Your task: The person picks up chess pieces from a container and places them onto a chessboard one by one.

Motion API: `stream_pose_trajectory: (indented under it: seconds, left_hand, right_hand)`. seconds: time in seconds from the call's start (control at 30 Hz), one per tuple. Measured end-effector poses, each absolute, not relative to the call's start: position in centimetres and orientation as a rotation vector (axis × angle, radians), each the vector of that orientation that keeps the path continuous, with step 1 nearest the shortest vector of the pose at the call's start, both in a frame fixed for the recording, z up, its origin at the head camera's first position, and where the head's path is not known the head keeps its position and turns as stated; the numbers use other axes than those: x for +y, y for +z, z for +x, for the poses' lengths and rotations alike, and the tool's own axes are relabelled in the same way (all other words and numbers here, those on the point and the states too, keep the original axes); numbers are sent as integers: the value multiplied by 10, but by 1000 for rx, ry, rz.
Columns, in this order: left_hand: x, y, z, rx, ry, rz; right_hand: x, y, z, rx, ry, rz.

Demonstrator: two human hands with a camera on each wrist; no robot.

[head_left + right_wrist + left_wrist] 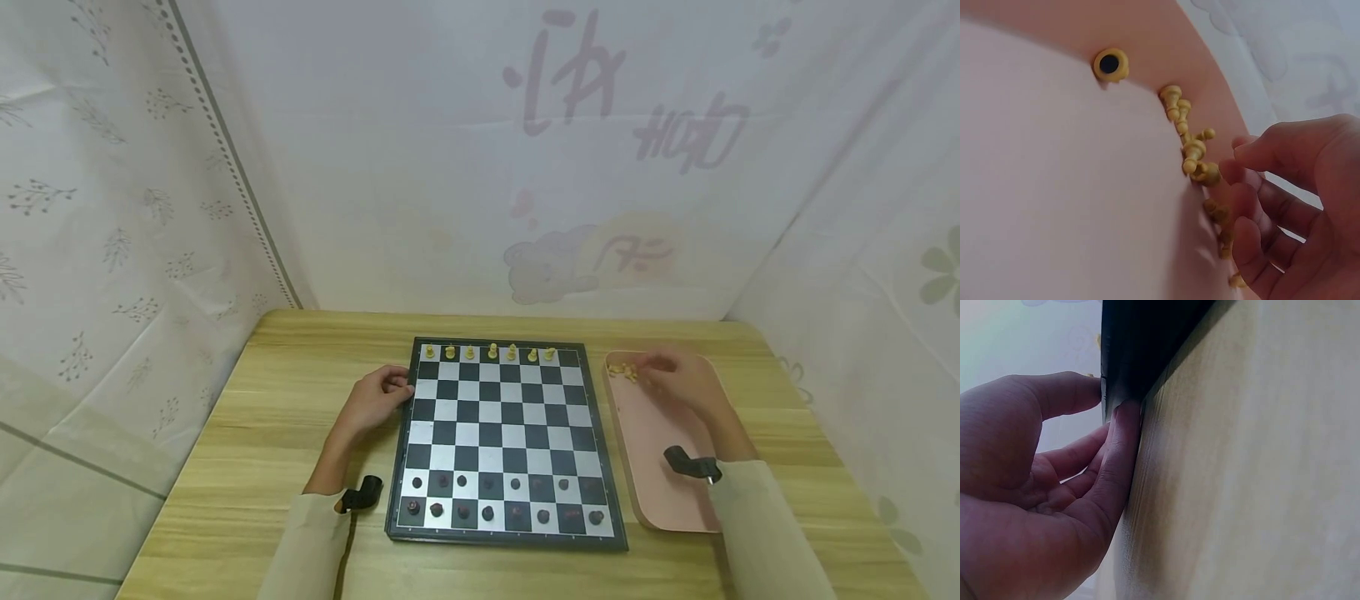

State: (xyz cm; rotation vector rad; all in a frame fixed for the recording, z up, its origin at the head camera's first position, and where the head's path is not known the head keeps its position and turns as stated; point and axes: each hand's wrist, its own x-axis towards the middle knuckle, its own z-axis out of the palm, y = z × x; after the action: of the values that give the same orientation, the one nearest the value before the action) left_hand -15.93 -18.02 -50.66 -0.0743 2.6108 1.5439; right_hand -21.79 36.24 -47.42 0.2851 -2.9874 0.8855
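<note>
"The left hand (375,397)?"
"Pinches the chessboard (491,412) by its edge."
"And the right hand (681,382)?"
"Fingers loosely curled, seemingly just apart, near yellow chess pieces (1194,150) in the pink tray (1085,187)."

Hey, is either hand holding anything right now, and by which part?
The left hand grips the chessboard by its left edge. The right hand visibly holds nothing; its fingers are beside yellow pieces in the pink tray.

The tray (658,500) is pink, the chessboard (500,412) checkered (black and white).
</note>
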Motion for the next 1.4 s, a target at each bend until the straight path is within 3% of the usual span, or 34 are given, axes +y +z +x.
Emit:
stream_pose_trajectory:
  seconds: [1.4]
  left_hand:
    - [-179,-505,-158,2608,1540,-91]
  right_hand:
    - [363,-489,-222,-2978,626,244]
